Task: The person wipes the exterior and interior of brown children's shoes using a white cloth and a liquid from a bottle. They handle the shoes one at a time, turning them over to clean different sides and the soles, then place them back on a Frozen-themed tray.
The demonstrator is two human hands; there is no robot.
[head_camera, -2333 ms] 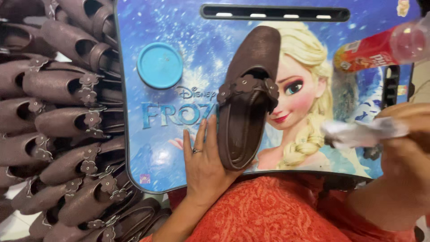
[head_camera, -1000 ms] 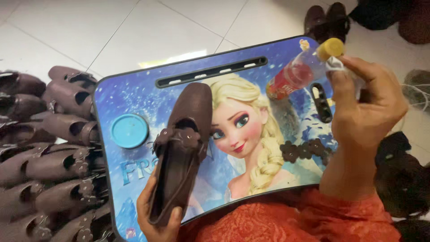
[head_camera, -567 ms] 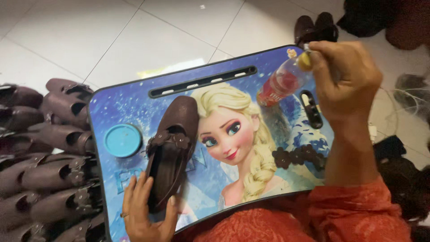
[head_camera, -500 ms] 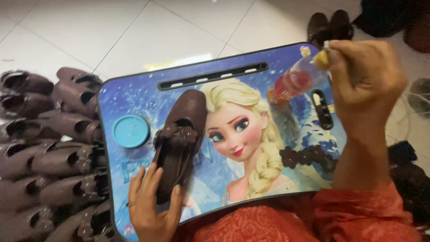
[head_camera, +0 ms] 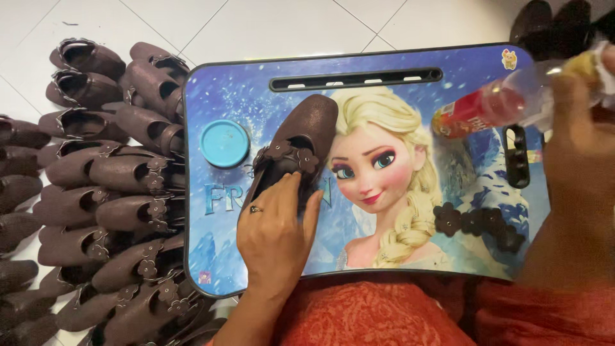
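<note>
Since the frame half a sec ago, left hand (head_camera: 277, 224) has slid up over the brown shoe (head_camera: 296, 146), fingers now flat across the heel end and opening rather than cupping it from below; right hand (head_camera: 576, 138) has gone further to the right edge. Shoe lies centre-left of frame on the blue printed lap tray (head_camera: 256, 77), toe pointing up-right, flower trim (head_camera: 288, 156) just above the fingertips. Left hand is pressing on it, fingers spread, not wrapped round; ring on one finger. Right hand, upper right, is closed on a clear plastic bottle w/ red label (head_camera: 487, 112), which lies tilted w/ its base toward the shoe; yellowish cap end is blurred. Round blue lid (head_camera: 224, 143) sits just left of the shoe. Dark flower-shaped pieces (head_camera: 477, 224) lie lower right on the tray. Rows of matching brown shoes (head_camera: 96, 192) fill the floor at left.
</note>
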